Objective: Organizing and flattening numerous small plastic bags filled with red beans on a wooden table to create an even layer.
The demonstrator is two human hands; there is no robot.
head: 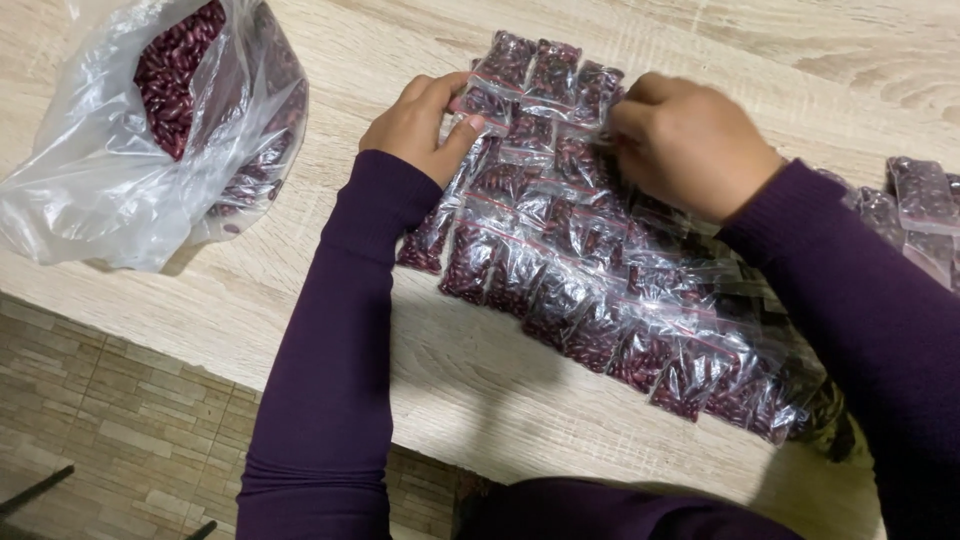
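Several small clear packets of dark red beans [590,290] lie in overlapping rows across the light wooden table [330,270]. My left hand [420,125] rests on the top left corner of the rows, thumb and fingers pinching a small packet [480,100] at the far end. My right hand [685,145] is curled over the top right of the rows, its fingers pressing on a packet near the far row [560,75]. Both arms wear dark purple sleeves.
A large clear plastic bag of loose red beans [170,110] sits open at the far left of the table. More small bean packets [920,210] lie at the right edge. The table's near edge runs diagonally, with tiled floor [110,430] below.
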